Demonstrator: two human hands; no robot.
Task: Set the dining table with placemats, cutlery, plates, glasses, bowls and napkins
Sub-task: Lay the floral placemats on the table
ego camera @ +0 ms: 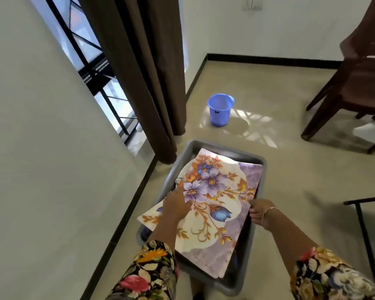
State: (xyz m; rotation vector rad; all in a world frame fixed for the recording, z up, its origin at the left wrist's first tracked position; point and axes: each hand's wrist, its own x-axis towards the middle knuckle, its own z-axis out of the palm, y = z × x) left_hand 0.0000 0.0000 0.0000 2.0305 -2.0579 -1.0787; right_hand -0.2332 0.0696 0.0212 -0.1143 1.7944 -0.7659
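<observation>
A grey plastic tub (255, 215) stands on the floor below me. A stack of floral placemats (216, 204), purple and white with orange leaves, lies across its top. My left hand (176, 204) rests flat on the mats' left part, fingers stretched toward the far edge. My right hand (260, 212) grips the mats' right edge, fingers curled under it. A white plate rim (183, 172) and a shiny piece of cutlery (178, 180) peek out under the mats at the tub's far left. Whatever else the tub holds is hidden.
A blue plastic bucket (220, 109) stands on the tiled floor beyond the tub. A brown curtain (147, 83) hangs beside a barred window at left. A dark wooden chair (355, 83) is at right, and a black metal frame (364, 224) stands near my right arm.
</observation>
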